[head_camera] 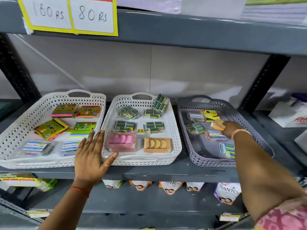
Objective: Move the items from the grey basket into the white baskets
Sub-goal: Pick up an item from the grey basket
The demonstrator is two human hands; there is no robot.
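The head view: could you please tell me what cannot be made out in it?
- Right hand in the grey basket: its fingers hide most of the orange pack, and motion blur smears it.
- Pack labels in the grey basket: blurred.
- Pouches below: tops hidden by the shelf.
- Price card: top cut off by the frame edge.

Dark grey shelf, two white baskets side by side, grey basket at right

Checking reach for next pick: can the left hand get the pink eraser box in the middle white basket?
Probably yes. The left hand rests open on the middle white basket rim, right beside the pink eraser box, with nothing covering it.
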